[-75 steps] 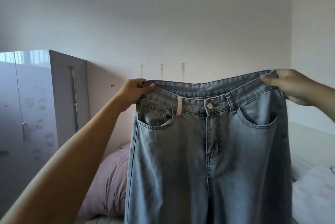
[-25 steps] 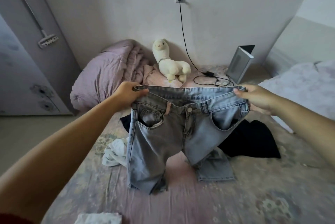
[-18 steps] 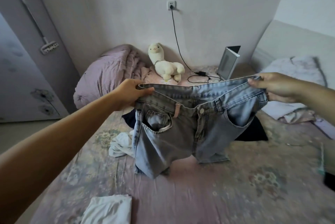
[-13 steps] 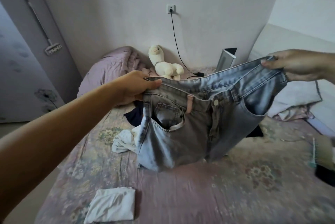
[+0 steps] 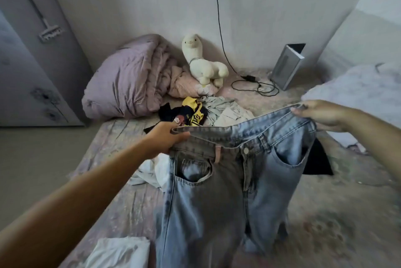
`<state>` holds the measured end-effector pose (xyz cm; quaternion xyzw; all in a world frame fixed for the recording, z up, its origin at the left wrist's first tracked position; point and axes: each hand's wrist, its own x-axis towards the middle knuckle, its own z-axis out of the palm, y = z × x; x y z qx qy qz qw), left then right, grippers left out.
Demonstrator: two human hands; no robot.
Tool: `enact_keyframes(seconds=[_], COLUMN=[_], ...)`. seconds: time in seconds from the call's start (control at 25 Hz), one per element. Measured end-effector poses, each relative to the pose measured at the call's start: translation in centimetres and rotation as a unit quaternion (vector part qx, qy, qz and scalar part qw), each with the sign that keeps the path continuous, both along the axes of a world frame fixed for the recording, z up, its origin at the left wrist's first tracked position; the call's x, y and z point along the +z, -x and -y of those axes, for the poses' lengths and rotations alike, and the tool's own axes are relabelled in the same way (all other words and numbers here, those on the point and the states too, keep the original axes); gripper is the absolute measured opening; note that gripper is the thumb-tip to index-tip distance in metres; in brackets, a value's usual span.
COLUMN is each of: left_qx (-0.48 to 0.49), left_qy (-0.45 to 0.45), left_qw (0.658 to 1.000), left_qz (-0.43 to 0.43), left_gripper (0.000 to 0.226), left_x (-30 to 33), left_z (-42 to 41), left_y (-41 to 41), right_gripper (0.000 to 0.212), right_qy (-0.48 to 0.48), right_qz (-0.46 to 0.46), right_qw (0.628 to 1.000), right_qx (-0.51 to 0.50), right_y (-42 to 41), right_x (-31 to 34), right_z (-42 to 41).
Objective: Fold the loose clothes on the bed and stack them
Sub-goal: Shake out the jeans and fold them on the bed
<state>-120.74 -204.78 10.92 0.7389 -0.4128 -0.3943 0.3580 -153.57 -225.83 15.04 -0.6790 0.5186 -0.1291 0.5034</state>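
I hold a pair of light blue jeans (image 5: 227, 191) spread by the waistband above the bed (image 5: 325, 224), front side facing me, legs hanging down towards the near edge. My left hand (image 5: 167, 139) grips the waistband's left end. My right hand (image 5: 319, 114) pinches its right end, held a little higher. Behind the jeans lies a loose pile: a yellow and black garment (image 5: 191, 113), pale grey-white clothes (image 5: 225, 109) and a white garment (image 5: 152, 172). A black garment (image 5: 319, 159) lies flat at the right. A folded white piece (image 5: 121, 252) rests at the near left.
A rolled lilac quilt (image 5: 128, 81) and a cream plush llama (image 5: 201, 61) sit at the head of the bed. A black charger cable (image 5: 249, 81) runs from the wall socket. A silver box (image 5: 286, 66) leans near the corner. White bedding (image 5: 364, 92) lies at right; a wardrobe (image 5: 28, 61) stands left.
The jeans came down from held high before the wall towards the bed. In the last half second my right hand dropped and the legs swung nearer to me, uncovering the clothes pile behind.
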Motion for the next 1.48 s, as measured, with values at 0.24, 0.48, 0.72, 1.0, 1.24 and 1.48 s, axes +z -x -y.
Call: enact_keyframes(seconds=[0.24,0.48,0.72,1.0,1.24,1.48], left_qx=[-0.043,0.074,0.164,0.044,-0.245,-0.150], left_qy=[-0.177,-0.200,-0.094,-0.109,-0.235,-0.068], left_qw=[0.978,0.961,0.961,0.907,0.786,0.881], left_qz=[0.101,0.176,0.204,0.403,0.517,0.443], left_gripper=[0.036,0.022,0.015,0.068,0.063,0.057], left_x=[-22.6,-34.4,-38.3,-51.6,-60.4,-55.5], left_z=[10.9,20.5,31.4,29.6,21.9,10.9], left_y=[-4.6,-12.0,-23.4,-13.3,-8.3,-1.2], right_gripper=[0.013,0.026,0.024,0.063,0.060,0.060], right_qy=[-0.039,0.016,0.145,0.349,0.233,0.212], right_qz=[-0.114,-0.124,-0.105,-0.288,-0.458,-0.295], right_qw=[0.993,0.992,0.984,0.879,0.802,0.905], right_qx=[0.012,0.023,-0.020,0.148,0.306,0.222], right_y=[-9.4,-17.7,-27.6,-29.9,-22.1,-20.0], right_x=[-24.1,-37.4,-43.2,-55.6,-64.1,-59.5], right_z=[12.2,21.3,32.2,26.1,18.5,6.3])
